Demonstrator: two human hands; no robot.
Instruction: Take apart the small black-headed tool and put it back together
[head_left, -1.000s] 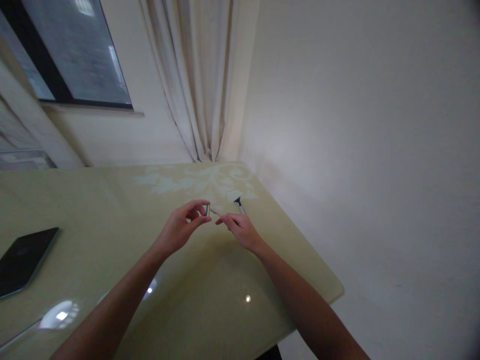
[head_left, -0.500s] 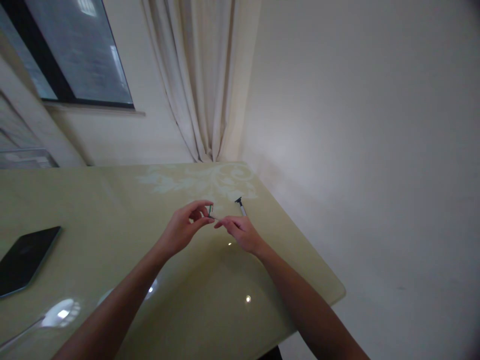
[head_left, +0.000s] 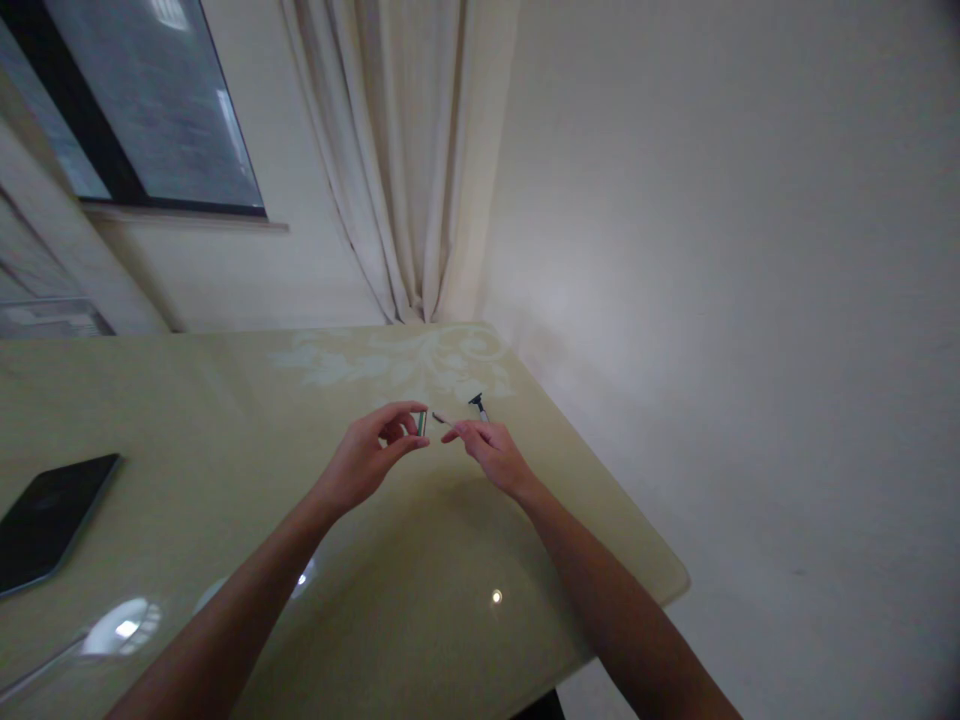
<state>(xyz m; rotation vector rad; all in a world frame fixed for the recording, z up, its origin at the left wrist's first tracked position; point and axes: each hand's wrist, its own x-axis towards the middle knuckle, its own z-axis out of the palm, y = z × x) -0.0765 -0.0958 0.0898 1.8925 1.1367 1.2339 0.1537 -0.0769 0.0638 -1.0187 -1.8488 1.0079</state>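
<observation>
My left hand [head_left: 375, 445] pinches a small flat box, seemingly a matchbox [head_left: 422, 424], upright between thumb and fingertips; a green face and a thin edge of it show. Just to the right, my right hand [head_left: 489, 452] holds a thin stick with a dark tip, like a match [head_left: 441, 418]. Its tip points at the box, with a small gap between them. Behind the right hand a razor [head_left: 478, 402] with a dark head lies on the table, its handle partly hidden by the hand.
The glossy, pale greenish table [head_left: 360, 620] ends along a slanting right edge beside the wall [head_left: 712, 300]. A dark tablet-like slab [head_left: 56, 520] lies at the left. A curtain [head_left: 405, 180] hangs behind the far edge, and a window [head_left: 172, 110] is at upper left.
My right hand has moved slightly right and up, drawing the match away from the box, so its dark tip now shows. My left hand stays almost in place with the box.
</observation>
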